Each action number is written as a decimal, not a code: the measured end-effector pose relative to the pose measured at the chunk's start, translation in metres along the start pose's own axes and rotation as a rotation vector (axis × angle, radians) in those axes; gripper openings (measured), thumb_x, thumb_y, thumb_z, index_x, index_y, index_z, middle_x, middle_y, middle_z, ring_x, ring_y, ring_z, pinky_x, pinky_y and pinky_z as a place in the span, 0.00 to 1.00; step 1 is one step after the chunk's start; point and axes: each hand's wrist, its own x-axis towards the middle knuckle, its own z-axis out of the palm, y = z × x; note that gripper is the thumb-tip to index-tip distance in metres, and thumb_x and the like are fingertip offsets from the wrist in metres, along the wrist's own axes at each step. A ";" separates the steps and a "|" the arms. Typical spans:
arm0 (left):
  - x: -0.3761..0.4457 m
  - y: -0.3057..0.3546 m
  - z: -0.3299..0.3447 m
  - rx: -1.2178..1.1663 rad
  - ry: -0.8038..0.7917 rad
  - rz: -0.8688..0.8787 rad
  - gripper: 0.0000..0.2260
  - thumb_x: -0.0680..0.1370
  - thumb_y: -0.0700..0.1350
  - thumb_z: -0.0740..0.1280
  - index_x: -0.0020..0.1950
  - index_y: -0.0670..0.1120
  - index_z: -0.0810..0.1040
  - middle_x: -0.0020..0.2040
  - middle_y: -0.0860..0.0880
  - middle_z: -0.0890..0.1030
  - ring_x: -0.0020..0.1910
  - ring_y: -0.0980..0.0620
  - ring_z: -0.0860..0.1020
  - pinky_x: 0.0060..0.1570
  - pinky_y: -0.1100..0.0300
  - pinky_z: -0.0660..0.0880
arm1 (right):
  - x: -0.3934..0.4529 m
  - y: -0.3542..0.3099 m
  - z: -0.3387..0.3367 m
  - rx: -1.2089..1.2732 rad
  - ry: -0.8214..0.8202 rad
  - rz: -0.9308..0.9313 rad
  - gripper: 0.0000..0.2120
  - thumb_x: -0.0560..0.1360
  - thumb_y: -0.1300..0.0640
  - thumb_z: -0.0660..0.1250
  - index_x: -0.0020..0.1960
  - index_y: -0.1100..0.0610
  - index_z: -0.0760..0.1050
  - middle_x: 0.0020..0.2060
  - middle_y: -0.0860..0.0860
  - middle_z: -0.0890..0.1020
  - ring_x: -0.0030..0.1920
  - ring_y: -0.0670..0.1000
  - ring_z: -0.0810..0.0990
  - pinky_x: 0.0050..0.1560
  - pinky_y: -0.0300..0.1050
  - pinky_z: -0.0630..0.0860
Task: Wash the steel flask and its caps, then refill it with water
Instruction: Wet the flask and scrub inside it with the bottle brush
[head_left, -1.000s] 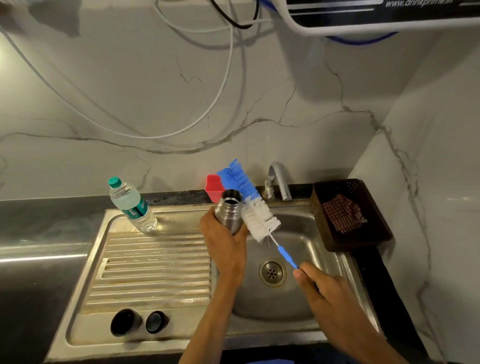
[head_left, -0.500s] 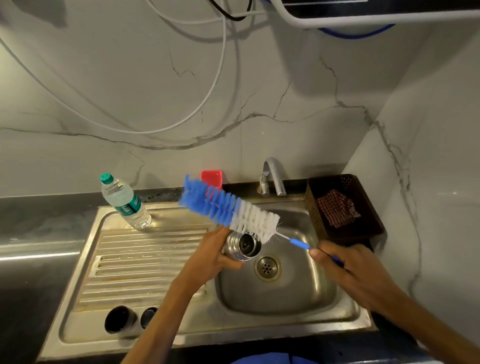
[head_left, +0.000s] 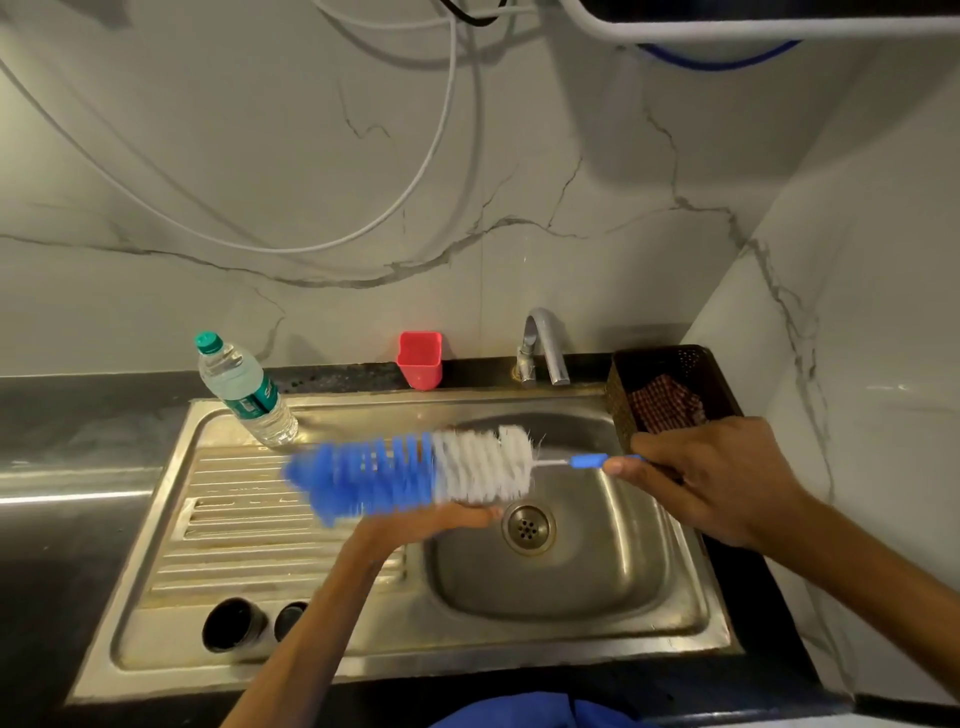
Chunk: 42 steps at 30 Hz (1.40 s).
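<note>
Right hand (head_left: 711, 480) fingers (head_left: 621, 467) pinched bottle brush (head_left: 415, 470) handle, bristles level above left hand (head_left: 415, 527). Left grip and flask hidden beneath bristles; cannot tell. Two caps (head_left: 249, 623) beside left forearm.

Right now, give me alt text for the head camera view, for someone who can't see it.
Over a steel sink, the right hand holds a blue-and-white bottle brush level, its bristles hiding whatever the left hand holds beneath. Two dark caps sit on the drainboard, near a plastic water bottle.
</note>
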 end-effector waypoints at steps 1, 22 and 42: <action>-0.004 -0.009 -0.003 0.061 0.122 -0.018 0.20 0.74 0.44 0.81 0.58 0.61 0.77 0.49 0.75 0.82 0.54 0.74 0.79 0.54 0.74 0.76 | -0.003 -0.003 0.000 -0.008 0.030 0.031 0.22 0.81 0.36 0.56 0.33 0.45 0.67 0.22 0.42 0.68 0.21 0.42 0.65 0.24 0.35 0.59; 0.004 0.016 0.007 -0.899 0.691 0.020 0.29 0.79 0.66 0.65 0.77 0.55 0.70 0.65 0.48 0.84 0.61 0.50 0.84 0.61 0.49 0.79 | -0.053 -0.065 0.073 0.343 -0.125 0.569 0.33 0.80 0.27 0.46 0.36 0.49 0.76 0.23 0.48 0.74 0.26 0.49 0.75 0.25 0.40 0.67; 0.004 0.014 -0.003 -0.877 0.810 0.097 0.39 0.77 0.77 0.57 0.70 0.46 0.76 0.60 0.46 0.85 0.59 0.44 0.85 0.63 0.38 0.79 | -0.030 -0.126 0.120 0.697 -0.157 0.582 0.25 0.80 0.34 0.57 0.29 0.45 0.68 0.21 0.47 0.68 0.25 0.48 0.66 0.31 0.47 0.65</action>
